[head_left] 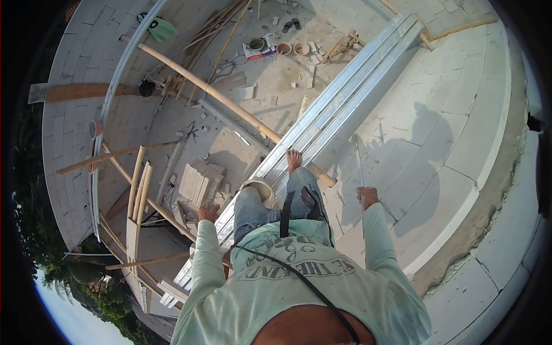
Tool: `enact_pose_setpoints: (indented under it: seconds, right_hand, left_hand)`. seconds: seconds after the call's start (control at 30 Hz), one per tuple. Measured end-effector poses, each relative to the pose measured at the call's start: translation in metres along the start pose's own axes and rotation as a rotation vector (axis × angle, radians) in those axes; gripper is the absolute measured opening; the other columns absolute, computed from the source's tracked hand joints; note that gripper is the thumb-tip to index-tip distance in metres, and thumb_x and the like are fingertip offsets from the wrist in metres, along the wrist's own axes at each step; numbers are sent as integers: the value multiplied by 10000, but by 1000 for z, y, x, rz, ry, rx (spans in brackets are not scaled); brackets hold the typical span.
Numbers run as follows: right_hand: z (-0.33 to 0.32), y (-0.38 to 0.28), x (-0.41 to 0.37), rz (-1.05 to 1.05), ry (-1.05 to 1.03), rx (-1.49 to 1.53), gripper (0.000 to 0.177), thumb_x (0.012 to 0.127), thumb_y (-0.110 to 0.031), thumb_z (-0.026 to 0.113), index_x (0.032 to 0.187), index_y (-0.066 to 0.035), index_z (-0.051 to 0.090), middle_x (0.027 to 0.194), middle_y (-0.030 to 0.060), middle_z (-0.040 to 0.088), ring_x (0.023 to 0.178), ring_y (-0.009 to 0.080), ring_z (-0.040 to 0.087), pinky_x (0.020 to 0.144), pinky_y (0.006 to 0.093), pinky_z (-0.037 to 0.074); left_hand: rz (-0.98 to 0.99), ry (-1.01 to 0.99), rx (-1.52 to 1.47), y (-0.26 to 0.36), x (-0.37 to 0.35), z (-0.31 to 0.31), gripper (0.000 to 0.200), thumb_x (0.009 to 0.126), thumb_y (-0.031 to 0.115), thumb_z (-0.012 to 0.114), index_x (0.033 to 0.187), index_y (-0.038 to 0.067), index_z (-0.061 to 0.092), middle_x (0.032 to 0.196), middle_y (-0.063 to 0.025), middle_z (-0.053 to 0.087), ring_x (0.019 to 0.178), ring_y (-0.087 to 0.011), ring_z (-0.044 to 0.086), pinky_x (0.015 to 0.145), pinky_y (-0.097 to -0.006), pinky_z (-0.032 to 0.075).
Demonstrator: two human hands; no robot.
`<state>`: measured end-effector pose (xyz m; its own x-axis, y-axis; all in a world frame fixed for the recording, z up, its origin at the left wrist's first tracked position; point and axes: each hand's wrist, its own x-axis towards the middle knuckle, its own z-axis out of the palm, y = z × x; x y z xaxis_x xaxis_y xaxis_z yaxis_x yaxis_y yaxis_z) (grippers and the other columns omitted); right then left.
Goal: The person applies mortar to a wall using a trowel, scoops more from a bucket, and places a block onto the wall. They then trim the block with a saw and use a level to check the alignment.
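My right hand [368,197] is closed around a long, thin, straight strip-like tool [359,161], held beside the block wall [460,115] on my right. The strip's exact kind is hard to make out. Out to the left, my left hand [208,213] hangs over the edge of the metal planks, its fingers loosely bent and apart with nothing visible in them. Beneath me run the long silvery metal planks [351,69], with my bare foot [294,160] on them. A bucket [260,187] stands by my knees, partly hidden by my leg.
Bamboo poles [207,89] cross below and left of the planks. A stack of pale blocks [198,183] lies on the floor far below, with pots [284,48], rubble and sandals [291,25] further off. Another block wall [75,126] rises at the left.
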<state>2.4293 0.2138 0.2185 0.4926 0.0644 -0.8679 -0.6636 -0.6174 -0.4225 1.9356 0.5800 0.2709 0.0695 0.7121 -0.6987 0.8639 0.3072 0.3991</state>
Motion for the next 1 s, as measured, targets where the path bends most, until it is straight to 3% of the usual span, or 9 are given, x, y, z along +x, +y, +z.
enact_pose_setpoints:
  seconds: [0.13, 0.27, 0.33, 0.5, 0.6, 0.73, 0.9, 1.0]
  right_hand:
    - [-14, -9, 0, 125, -46, 32, 205, 830, -184, 614, 778, 13, 584, 584, 79, 532, 470, 172, 490, 422, 306, 366]
    - [-27, -14, -1, 104, 5, -55, 221, 841, -201, 606, 813, 17, 586, 597, 79, 539, 470, 166, 495, 415, 305, 372]
    - [-33, -14, 0, 72, 1, -7, 223, 802, -205, 628, 748, 3, 570, 577, 74, 517, 482, 190, 509, 414, 322, 367]
    - [-42, -11, -13, 68, 33, 2, 216, 818, -193, 624, 798, 18, 582, 612, 82, 548, 473, 172, 509, 408, 309, 370]
    - [-47, 0, -23, 72, 83, 29, 207, 805, -180, 634, 787, 19, 580, 615, 81, 548, 475, 171, 510, 409, 306, 367]
    - [-51, 12, -34, 66, 156, 106, 214, 773, -164, 660, 770, 18, 548, 574, 61, 494, 463, 191, 509, 370, 309, 326]
    - [-57, 8, -40, 98, 222, 132, 193, 786, -145, 648, 785, 34, 578, 615, 83, 541, 458, 186, 523, 368, 312, 359]
    - [-71, -12, -40, 103, 238, 135, 201, 784, -142, 651, 774, 45, 579, 604, 91, 541, 456, 197, 532, 355, 321, 370]
  left_hand:
    - [3, -7, 33, 18, 0, 13, 563, 703, 280, 688, 1172, -24, 617, 1072, -215, 673, 1008, -285, 656, 887, -357, 495]
    - [84, 30, -18, 9, 6, 23, 538, 702, 271, 694, 1150, -19, 627, 1070, -214, 671, 1012, -278, 652, 883, -353, 491]
    - [62, 16, -54, 18, 2, 23, 510, 702, 240, 702, 1132, -24, 633, 1043, -203, 678, 987, -273, 655, 871, -346, 494]
    - [100, 17, 86, 48, 3, 28, 474, 703, 226, 706, 1096, -32, 645, 1014, -191, 688, 923, -277, 668, 830, -346, 511]
    - [156, -45, 184, 61, 24, 37, 527, 694, 272, 693, 1132, -16, 642, 981, -193, 697, 912, -270, 666, 826, -356, 509]
    - [165, -75, 23, 57, 73, 65, 499, 702, 247, 698, 1124, -15, 647, 1066, -201, 675, 972, -297, 660, 857, -362, 512]
    - [252, -46, 229, 128, 91, 83, 530, 682, 257, 712, 1140, -3, 647, 1110, -207, 659, 1022, -305, 643, 904, -362, 494]
    - [324, -64, 25, 98, 152, 112, 521, 684, 247, 710, 1130, -14, 648, 1119, -205, 657, 1027, -300, 642, 912, -348, 489]
